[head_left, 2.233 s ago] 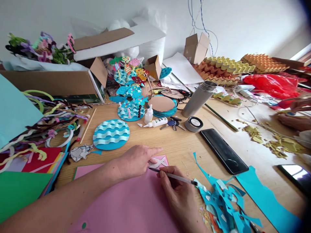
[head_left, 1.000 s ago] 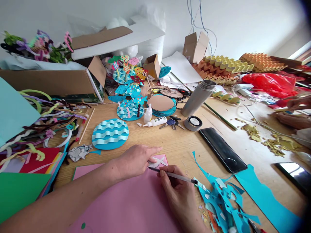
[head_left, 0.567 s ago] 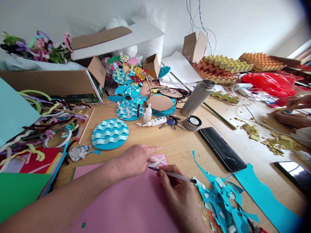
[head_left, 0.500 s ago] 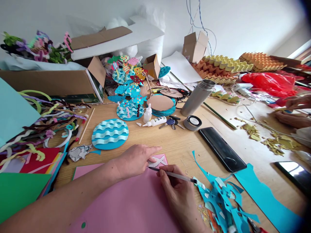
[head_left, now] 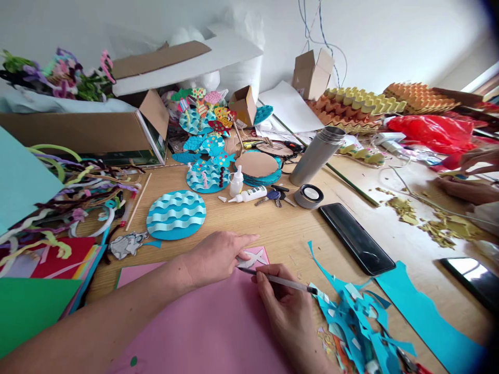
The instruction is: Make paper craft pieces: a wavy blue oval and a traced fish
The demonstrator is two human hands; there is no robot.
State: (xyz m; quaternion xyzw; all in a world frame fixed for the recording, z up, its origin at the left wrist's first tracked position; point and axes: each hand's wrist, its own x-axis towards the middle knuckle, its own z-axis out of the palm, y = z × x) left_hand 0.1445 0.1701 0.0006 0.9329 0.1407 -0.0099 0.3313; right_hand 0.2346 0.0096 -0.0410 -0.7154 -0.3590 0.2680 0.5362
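My right hand (head_left: 286, 306) grips a pen (head_left: 286, 281) with a pale barrel and dark ends, its tip down at the edge of a white paper fish-like cutout (head_left: 255, 257). That cutout lies on a large pink sheet (head_left: 202, 322), near its far corner. My left hand (head_left: 214, 257) presses on the cutout, index finger stretched out over the table and thumb apart from it; part of the cutout is hidden under the hand. Beyond the hands lies a blue oval (head_left: 177, 215) with wavy light-blue strips across it.
Blue paper scraps (head_left: 358, 317) heap at the right, beside a black phone (head_left: 356, 239). Glue bottles (head_left: 249, 195), keys and a metal flask (head_left: 317, 156) stand farther back. Pipe cleaners (head_left: 78, 192) and coloured paper lie left. A co-worker's hands (head_left: 468, 182) are at far right.
Hardly anything differs. The pen and both hands stay in nearly the same place, and the view has shifted very slightly.
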